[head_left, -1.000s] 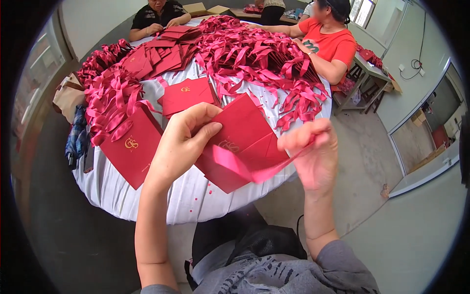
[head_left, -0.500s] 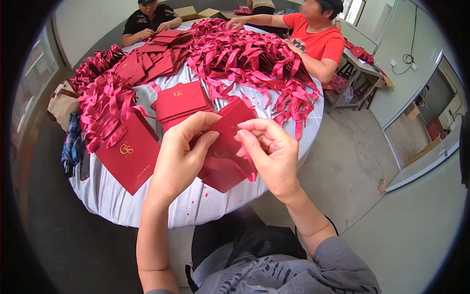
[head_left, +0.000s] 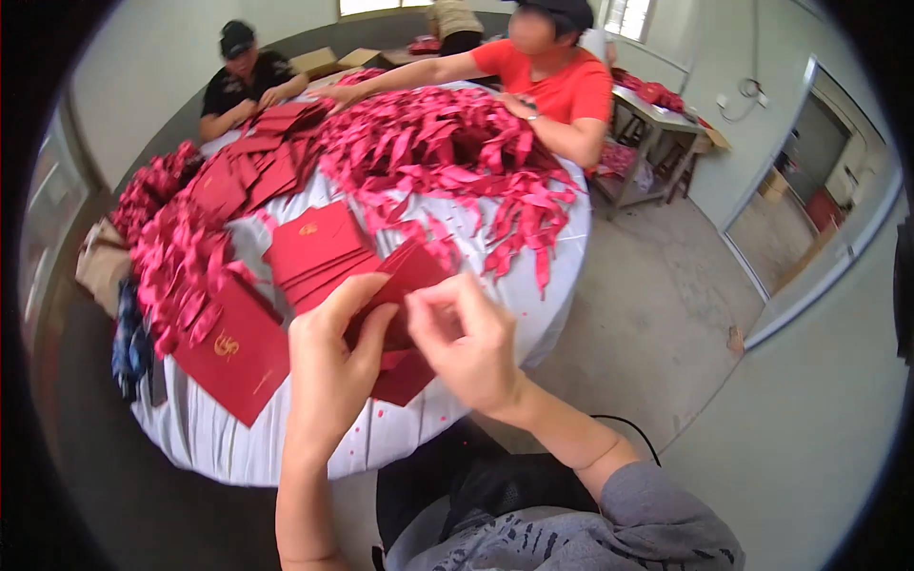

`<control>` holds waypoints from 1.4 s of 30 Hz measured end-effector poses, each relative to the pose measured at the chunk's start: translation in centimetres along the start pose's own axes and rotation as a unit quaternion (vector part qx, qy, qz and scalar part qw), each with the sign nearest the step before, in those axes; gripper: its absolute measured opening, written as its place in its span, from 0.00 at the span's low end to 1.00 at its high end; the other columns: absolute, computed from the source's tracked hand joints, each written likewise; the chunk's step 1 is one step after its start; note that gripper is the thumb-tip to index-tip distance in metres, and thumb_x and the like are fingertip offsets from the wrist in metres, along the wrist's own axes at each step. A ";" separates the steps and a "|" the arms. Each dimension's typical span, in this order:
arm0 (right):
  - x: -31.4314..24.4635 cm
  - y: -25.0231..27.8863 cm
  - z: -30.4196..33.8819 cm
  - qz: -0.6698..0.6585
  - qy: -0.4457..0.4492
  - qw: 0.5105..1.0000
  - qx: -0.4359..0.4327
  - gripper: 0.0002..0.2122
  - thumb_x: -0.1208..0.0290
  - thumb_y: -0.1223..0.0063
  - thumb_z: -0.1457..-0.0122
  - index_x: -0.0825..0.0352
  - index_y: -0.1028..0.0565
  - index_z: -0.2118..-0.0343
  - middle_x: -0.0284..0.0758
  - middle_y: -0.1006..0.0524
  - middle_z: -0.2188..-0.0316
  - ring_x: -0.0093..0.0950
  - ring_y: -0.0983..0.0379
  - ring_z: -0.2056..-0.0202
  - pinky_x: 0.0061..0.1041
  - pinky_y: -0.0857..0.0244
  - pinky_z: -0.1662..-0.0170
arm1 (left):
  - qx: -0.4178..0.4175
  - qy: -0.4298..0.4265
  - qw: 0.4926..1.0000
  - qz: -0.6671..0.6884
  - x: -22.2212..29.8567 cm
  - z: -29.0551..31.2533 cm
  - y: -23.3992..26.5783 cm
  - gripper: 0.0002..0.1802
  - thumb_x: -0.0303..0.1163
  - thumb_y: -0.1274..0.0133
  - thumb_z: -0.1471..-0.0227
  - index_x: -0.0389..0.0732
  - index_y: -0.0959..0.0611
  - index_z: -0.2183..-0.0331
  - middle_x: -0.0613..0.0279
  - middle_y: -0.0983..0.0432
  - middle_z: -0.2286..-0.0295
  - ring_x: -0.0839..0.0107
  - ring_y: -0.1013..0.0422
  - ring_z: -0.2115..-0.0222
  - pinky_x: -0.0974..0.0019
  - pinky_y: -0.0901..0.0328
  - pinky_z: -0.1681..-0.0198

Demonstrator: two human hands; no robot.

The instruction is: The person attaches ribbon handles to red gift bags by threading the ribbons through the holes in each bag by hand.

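Left grip (head_left: 328, 347) is clasped on a red paper bag (head_left: 405, 381), whose left edge is pinned by the thumb and bent fingers. Right grip (head_left: 464, 338) is poised over the face of the same bag, with thumb and fingers curled together; it is blurred there, and whether anything is pinched between the fingertips cannot be told. The held bag is raised to the near right of the stack of flat red bags (head_left: 314, 238), which is partly overlapped by it in view. To the near left of that stack, a larger red bag marked in gold (head_left: 238, 366) is laid at a slant on the round desk (head_left: 214, 447), which is draped in white cloth. Left of the stack, a mass of looped pink ribbons (head_left: 181, 257) is gathered. Beyond the stack, loose red bags (head_left: 252, 167) are piled, and to its far right a large heap of ribboned bags (head_left: 428, 143) is spread. Past the stack on the far left, a co-worker in black (head_left: 246, 81) is seated; on the far right, an arm is stretched across the ribboned heap by a co-worker in a red top (head_left: 562, 95).
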State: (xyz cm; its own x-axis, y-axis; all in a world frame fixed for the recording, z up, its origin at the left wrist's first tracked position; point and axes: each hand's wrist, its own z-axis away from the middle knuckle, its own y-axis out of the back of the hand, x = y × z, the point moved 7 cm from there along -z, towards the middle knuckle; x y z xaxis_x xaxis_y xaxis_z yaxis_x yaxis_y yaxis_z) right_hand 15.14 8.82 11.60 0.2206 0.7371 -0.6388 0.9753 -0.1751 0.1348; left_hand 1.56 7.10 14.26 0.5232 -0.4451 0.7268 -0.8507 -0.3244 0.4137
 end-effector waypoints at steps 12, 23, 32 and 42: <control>2.7 -0.3 0.8 -0.135 -0.138 0.981 -0.012 0.05 0.81 0.47 0.47 0.70 0.32 0.71 0.36 0.27 0.80 0.24 0.27 0.79 0.23 0.35 0.76 | 0.012 -0.071 0.988 -0.137 1.8 0.9 -1.8 0.11 0.18 0.49 0.53 0.31 0.22 0.63 0.46 0.23 0.72 0.57 0.25 0.72 0.65 0.33 0.67; 1.7 -0.2 1.2 -0.044 -0.007 0.998 0.047 0.07 0.82 0.47 0.50 0.70 0.34 0.72 0.41 0.28 0.79 0.37 0.27 0.77 0.31 0.35 0.74 | 0.011 -0.136 0.967 -0.216 2.1 1.2 -2.6 0.12 0.19 0.50 0.52 0.33 0.22 0.62 0.47 0.23 0.69 0.53 0.25 0.70 0.61 0.32 0.66; 2.5 -0.3 0.3 -0.178 -0.067 0.979 -0.067 0.10 0.83 0.50 0.45 0.69 0.39 0.64 0.40 0.26 0.77 0.35 0.25 0.76 0.29 0.35 0.74 | -0.009 -0.136 0.968 -0.211 2.4 1.0 -2.4 0.14 0.19 0.52 0.50 0.35 0.22 0.59 0.49 0.22 0.69 0.55 0.24 0.70 0.62 0.31 0.66; -0.4 0.7 -1.4 0.120 0.148 0.973 -0.127 0.13 0.72 0.41 0.53 0.66 0.33 0.68 0.38 0.31 0.74 0.35 0.30 0.71 0.32 0.37 0.69 | -0.097 -0.129 0.954 -0.251 1.8 1.9 -2.4 0.13 0.18 0.53 0.52 0.35 0.25 0.61 0.48 0.23 0.70 0.55 0.25 0.70 0.61 0.33 0.67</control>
State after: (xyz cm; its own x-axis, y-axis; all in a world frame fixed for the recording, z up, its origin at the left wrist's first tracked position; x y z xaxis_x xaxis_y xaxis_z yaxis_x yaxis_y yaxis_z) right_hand 15.73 9.28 12.98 0.4000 0.8571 -0.3247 0.8583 -0.2260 0.4608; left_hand 4.65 5.52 13.52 0.8416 -0.4726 0.2614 -0.4695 -0.4010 0.7866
